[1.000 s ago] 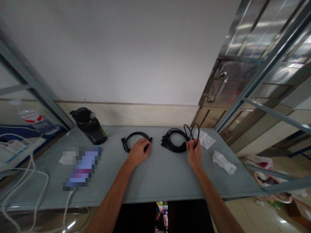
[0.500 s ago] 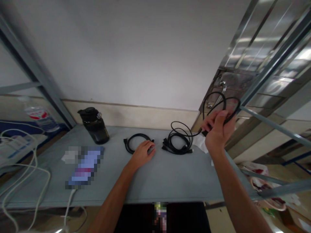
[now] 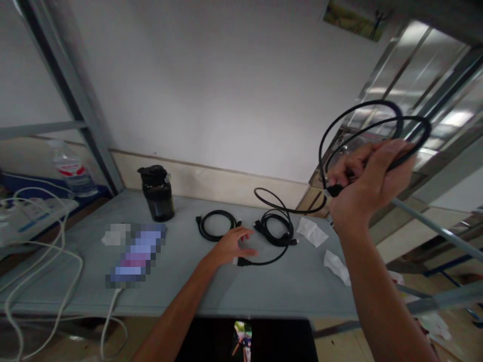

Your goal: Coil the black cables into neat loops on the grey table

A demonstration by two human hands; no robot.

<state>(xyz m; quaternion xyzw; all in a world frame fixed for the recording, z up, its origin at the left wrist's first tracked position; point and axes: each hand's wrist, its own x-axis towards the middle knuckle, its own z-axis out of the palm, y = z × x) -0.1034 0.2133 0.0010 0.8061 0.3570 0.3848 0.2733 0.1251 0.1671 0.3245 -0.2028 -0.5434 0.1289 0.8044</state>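
Note:
My right hand (image 3: 368,188) is raised high at the right, closed round two loops of a black cable (image 3: 362,118), with a plug pinched at its thumb. That cable trails down to the grey table (image 3: 234,291), and its other plug (image 3: 241,261) lies just below my left hand (image 3: 232,244). The left hand hovers low over the table with fingers spread, holding nothing. A small coiled black cable (image 3: 217,225) lies beyond it. A second black coil (image 3: 277,229) lies to its right.
A black bottle (image 3: 157,193) stands at the back of the table, with a blurred flat item (image 3: 134,254) to its left front. Two crumpled white papers (image 3: 311,231) lie at the right. White cords (image 3: 41,261) hang at the left by a water bottle (image 3: 71,171). Metal frame bars stand on both sides.
My right hand has lifted the cable higher and nearer, pulling a length off the right coil across the table. My left hand came off the small coil and moved right, fingers spreading.

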